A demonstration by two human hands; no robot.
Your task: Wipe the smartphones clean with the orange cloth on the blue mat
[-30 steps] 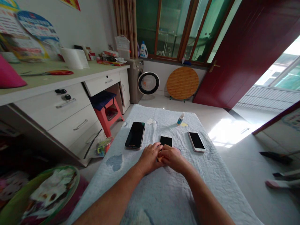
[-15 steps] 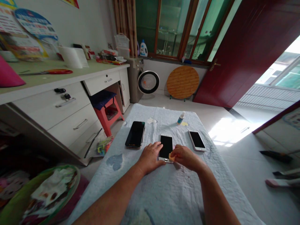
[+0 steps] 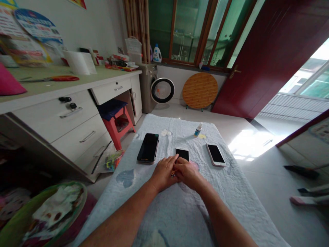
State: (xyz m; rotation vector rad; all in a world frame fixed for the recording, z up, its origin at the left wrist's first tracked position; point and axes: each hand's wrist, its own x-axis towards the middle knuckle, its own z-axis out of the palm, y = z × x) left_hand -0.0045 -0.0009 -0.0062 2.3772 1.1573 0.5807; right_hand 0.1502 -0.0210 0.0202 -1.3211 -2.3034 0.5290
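A white smartphone [image 3: 182, 153] with a dark screen lies on the cloth-covered table, its lower half hidden under my hands. My left hand [image 3: 164, 171] steadies it, fingers along its left edge and thumb at the bottom end. Over the lower screen, my right hand [image 3: 189, 174] is closed and touches the left one. A bit of a small orange wiping cloth [image 3: 173, 173] peeks out under its fingers. To the left lies a larger black smartphone [image 3: 148, 148]. Another white smartphone [image 3: 216, 154] rests to the right, and a small spray bottle [image 3: 197, 130] stands behind.
A pale blue cloth [image 3: 174, 216] with creases covers the table. Left are a desk with drawers [image 3: 77, 127], a red stool [image 3: 115, 127] and a full waste bin [image 3: 84, 195]. A washing machine [image 3: 147, 85] with its door open and a round wooden tabletop [image 3: 199, 90] stand behind.
My right hand has moved left across the lower part of the phone, carrying the orange cloth, and meets my left hand. The left hand and the phone stay in place.
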